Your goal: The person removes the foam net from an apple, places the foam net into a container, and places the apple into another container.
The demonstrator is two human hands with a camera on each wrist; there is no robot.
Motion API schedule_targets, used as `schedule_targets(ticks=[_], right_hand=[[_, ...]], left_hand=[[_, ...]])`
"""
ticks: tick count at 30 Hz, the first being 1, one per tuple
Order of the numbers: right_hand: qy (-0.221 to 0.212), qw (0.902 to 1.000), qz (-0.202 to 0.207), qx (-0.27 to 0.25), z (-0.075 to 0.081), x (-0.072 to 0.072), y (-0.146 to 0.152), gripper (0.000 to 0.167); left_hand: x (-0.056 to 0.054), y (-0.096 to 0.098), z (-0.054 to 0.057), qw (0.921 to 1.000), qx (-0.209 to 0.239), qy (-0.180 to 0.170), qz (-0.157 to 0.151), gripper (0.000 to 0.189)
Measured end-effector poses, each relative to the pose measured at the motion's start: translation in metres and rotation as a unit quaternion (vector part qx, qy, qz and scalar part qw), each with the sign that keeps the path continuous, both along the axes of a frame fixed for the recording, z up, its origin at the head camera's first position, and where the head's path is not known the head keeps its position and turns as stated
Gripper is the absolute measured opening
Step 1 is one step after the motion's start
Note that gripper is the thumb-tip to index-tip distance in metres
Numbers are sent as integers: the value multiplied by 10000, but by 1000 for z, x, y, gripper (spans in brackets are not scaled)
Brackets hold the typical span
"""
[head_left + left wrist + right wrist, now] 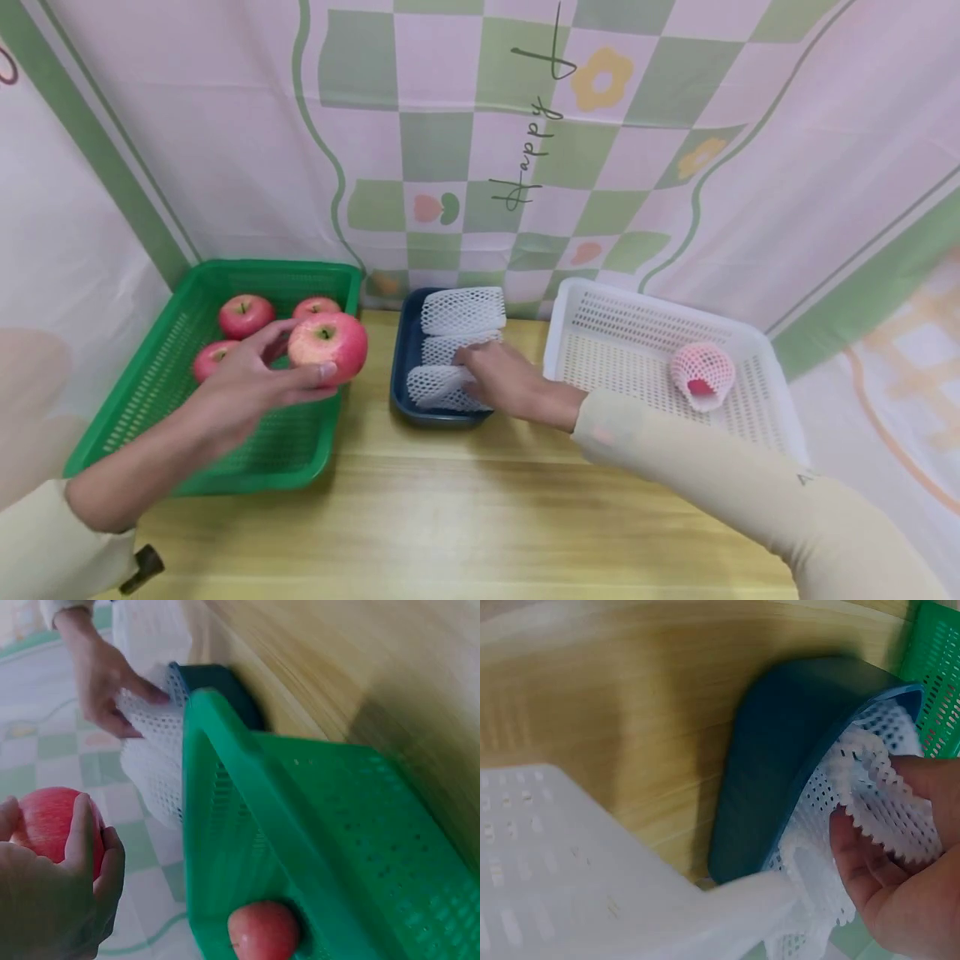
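My left hand (243, 379) grips a red apple (330, 348) with thumb and fingers, holding it over the right side of the green basket (303, 475). Several more apples lie in that basket, one of them (246, 317) near its back. At the middle, my right hand (508, 379) reaches into a dark blue tray (780, 750) of white foam net sleeves (463, 310). Thumb and fingers pinch the edge of one foam net sleeve (892, 814), whose toothed mouth stands partly open in the right wrist view.
To the right stands a white basket (557, 346) holding an apple in a pink foam net (702, 375). All three containers sit on a wooden table (465, 517). Behind them hangs a checked curtain (435, 142).
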State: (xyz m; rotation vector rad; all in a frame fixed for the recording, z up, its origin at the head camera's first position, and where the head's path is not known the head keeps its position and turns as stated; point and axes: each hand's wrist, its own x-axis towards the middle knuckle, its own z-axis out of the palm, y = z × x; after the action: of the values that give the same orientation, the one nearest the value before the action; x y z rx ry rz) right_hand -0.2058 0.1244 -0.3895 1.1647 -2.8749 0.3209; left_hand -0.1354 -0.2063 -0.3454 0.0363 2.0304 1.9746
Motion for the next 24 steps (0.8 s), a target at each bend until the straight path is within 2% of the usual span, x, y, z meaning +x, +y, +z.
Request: schedule_targets(ticks=[5,8,12,18,24], right_hand=[[268,9983,-240,461,6,4,2,38],[525,9969,-249,537,10,6,6,45],[827,9958,-113,383,17,12,15,54],[1060,9943,51,-34,33,20,36,56],[1175,9924,-310,-183,52,23,64,58]], left_hand=[[-12,-13,-3,9999,113,-20,106,95],[-19,-22,-5,9997,226,-58,105,94],[-28,-33,-9,9993,297,-214,66,96],[-38,-43,-23,9982,361,-472,-36,99],[-45,-49,-38,9983,11,-575,-60,92]])
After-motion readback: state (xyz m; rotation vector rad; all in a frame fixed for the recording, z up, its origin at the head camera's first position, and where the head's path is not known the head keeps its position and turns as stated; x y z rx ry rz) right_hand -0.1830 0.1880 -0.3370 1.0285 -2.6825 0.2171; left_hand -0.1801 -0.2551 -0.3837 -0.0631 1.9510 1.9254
